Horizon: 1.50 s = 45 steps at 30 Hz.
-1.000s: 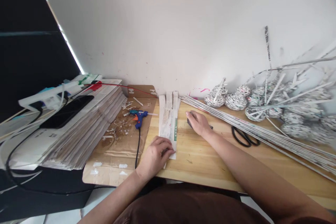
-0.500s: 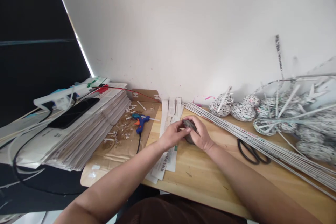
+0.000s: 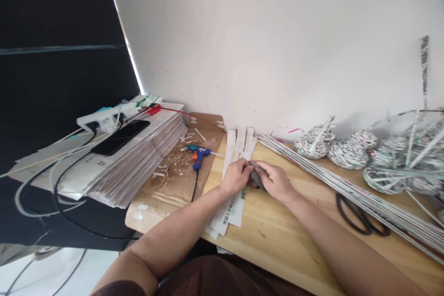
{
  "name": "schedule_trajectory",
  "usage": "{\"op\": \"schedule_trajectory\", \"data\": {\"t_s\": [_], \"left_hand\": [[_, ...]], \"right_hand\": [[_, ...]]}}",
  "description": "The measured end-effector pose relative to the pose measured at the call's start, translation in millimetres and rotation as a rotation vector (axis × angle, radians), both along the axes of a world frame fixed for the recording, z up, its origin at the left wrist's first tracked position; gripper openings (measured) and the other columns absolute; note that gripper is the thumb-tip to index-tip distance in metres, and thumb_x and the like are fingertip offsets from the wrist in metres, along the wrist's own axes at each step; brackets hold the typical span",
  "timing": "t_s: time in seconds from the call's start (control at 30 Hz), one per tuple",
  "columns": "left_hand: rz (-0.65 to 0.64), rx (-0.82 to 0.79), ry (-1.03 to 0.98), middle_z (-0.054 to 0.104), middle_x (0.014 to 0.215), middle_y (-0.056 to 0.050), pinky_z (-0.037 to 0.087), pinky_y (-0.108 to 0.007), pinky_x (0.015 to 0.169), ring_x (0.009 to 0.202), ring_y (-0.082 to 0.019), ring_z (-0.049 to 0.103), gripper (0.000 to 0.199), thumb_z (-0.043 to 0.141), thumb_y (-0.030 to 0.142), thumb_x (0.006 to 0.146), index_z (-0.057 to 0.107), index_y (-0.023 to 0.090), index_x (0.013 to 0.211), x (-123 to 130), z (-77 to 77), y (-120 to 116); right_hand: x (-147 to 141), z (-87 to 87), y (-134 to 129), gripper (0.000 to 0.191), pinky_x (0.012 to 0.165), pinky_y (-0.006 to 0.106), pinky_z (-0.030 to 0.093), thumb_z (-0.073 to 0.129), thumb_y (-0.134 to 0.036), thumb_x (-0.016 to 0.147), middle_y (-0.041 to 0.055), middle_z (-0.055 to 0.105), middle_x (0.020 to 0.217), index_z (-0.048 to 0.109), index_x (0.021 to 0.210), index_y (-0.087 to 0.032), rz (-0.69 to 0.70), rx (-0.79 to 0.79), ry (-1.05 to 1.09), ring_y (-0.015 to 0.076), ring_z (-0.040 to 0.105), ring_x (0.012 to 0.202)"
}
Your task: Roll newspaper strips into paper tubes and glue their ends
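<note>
The left hand (image 3: 237, 176) is nearly closed, its fingers curled and the thumb brought in to nip the near-left edge of a small grey cloth (image 3: 257, 178). The right hand (image 3: 276, 181) is partly closed around the cloth's other side, fingers bent and thumb near them; just how tightly it grips I can't tell, since the fingers hide part of it. The two hands almost meet at the fingertips.

The cloth looks dark, soft and crumpled, bunched between them over the wooden table (image 3: 287, 236), just right of some flat newspaper strips (image 3: 237, 210). Those strips lie side by side, running from the far edge toward the near one, partly under the left forearm.

Farther left, a blue glue gun (image 3: 199, 157) rests on brown cardboard (image 3: 166, 194) among paper scraps, with a tall paper stack (image 3: 152, 157) beside it. To the right, black-handled scissors (image 3: 360, 216) lie near a bundle of thin rolled-paper rods (image 3: 333, 178), and woven paper shapes (image 3: 315, 142) sit by the wall.
</note>
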<state>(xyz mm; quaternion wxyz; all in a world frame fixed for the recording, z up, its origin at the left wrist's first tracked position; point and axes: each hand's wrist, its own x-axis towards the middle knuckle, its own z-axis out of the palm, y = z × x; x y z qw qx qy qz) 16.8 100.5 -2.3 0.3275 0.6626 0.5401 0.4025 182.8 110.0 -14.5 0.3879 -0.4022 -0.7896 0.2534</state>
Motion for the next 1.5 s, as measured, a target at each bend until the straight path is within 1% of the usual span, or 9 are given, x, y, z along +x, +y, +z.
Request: {"op": "schedule_trajectory", "data": {"t_s": [0.3, 0.5, 0.6, 0.77, 0.87, 1.0, 1.23, 1.33, 1.5], "left_hand": [[-0.061, 0.001, -0.084, 0.043, 0.054, 0.004, 0.033, -0.025, 0.055, 0.056, -0.012, 0.042, 0.047, 0.046, 0.056, 0.087, 0.046, 0.019, 0.059, 3.5, -4.4, -0.8], [-0.115, 0.039, 0.041, 0.05, 0.048, 0.001, 0.037, -0.026, 0.057, 0.051, -0.012, 0.047, 0.05, 0.053, 0.055, 0.085, 0.055, 0.018, 0.051, -16.7, 27.3, -6.3], [-0.292, 0.104, 0.25, 0.068, 0.078, -0.002, 0.045, -0.028, 0.072, 0.077, -0.018, 0.06, 0.026, 0.072, 0.045, 0.073, 0.069, 0.02, 0.076, -30.9, 40.7, -23.2], [-0.367, 0.121, 0.496, 0.061, 0.125, -0.012, 0.039, -0.047, 0.103, 0.12, -0.032, 0.051, 0.082, 0.089, 0.042, 0.048, 0.063, 0.024, 0.123, -46.8, 26.0, -53.4], [-0.341, 0.151, 0.481, 0.06, 0.128, -0.01, 0.039, -0.045, 0.104, 0.122, -0.03, 0.05, 0.052, 0.083, 0.039, 0.063, 0.07, 0.026, 0.111, -49.6, 10.9, -61.1], [-0.231, 0.194, 0.365, 0.071, 0.107, -0.006, 0.045, -0.039, 0.097, 0.106, -0.023, 0.062, 0.009, 0.069, 0.029, 0.08, 0.077, 0.026, 0.084, -47.4, 3.5, -61.2], [0.028, 0.055, -0.08, 0.074, 0.097, -0.007, 0.054, -0.035, 0.083, 0.092, -0.023, 0.067, 0.027, 0.066, 0.043, 0.081, 0.076, 0.02, 0.091, -50.7, 10.5, -49.1], [0.11, -0.104, -0.443, 0.071, 0.084, -0.006, 0.057, -0.028, 0.064, 0.075, -0.017, 0.065, 0.034, 0.07, 0.047, 0.076, 0.073, 0.015, 0.088, -52.2, 21.2, -47.2], [0.133, -0.153, -0.881, 0.065, 0.075, 0.002, 0.058, -0.024, 0.066, 0.065, -0.009, 0.062, 0.03, 0.081, 0.035, 0.068, 0.064, 0.015, 0.082, -51.0, 35.7, -46.7]], "right_hand": [[-5.4, 2.7, 3.0, 0.032, 0.06, 0.027, 0.042, 0.036, -0.04, 0.096, 0.0022, 0.063, 0.066, 0.057, 0.079, -0.023, -0.273, 0.098, -0.074, 0.0187, 0.059, 0.061], [0.9, 8.7, 3.9, 0.044, 0.059, 0.028, 0.035, 0.036, -0.048, 0.096, 0.0022, 0.058, 0.058, 0.049, 0.062, -0.023, -0.366, 0.091, -0.114, 0.0183, 0.056, 0.058], [6.1, 8.9, 5.7, 0.048, 0.055, 0.029, 0.031, 0.044, -0.051, 0.092, 0.0011, 0.051, 0.05, 0.039, 0.053, -0.023, -0.421, 0.092, -0.145, 0.0172, 0.05, 0.053], [11.9, 2.8, 12.8, 0.035, 0.062, 0.03, 0.037, 0.045, -0.041, 0.091, 0.0045, 0.061, 0.062, 0.048, 0.061, -0.023, -0.463, 0.086, -0.126, 0.0205, 0.057, 0.064], [13.0, -0.6, 15.1, 0.017, 0.073, 0.031, 0.044, 0.047, -0.032, 0.09, 0.006, 0.07, 0.085, 0.057, 0.082, -0.021, -0.44, 0.078, -0.075, 0.0219, 0.063, 0.081], [12.3, -1.3, 12.3, 0.018, 0.083, 0.031, 0.047, 0.051, -0.03, 0.089, 0.0048, 0.071, 0.093, 0.058, 0.104, -0.021, -0.403, 0.088, -0.017, 0.0205, 0.066, 0.089], [7.6, 5.2, 3.5, 0.052, 0.095, 0.038, 0.045, 0.055, -0.023, 0.089, 0.0058, 0.072, 0.098, 0.042, 0.138, -0.018, -0.25, 0.269, 0.021, 0.023, 0.064, 0.097], [6.2, 5.3, 2.2, 0.041, 0.091, 0.038, 0.046, 0.054, -0.021, 0.089, 0.0068, 0.072, 0.102, 0.055, 0.13, -0.018, -0.236, 0.247, -0.099, 0.0239, 0.064, 0.097], [5.9, 3.3, 1.2, 0.027, 0.079, 0.033, 0.047, 0.048, -0.029, 0.093, 0.0074, 0.071, 0.093, 0.073, 0.098, -0.022, -0.241, 0.163, -0.312, 0.0226, 0.065, 0.089]]}}
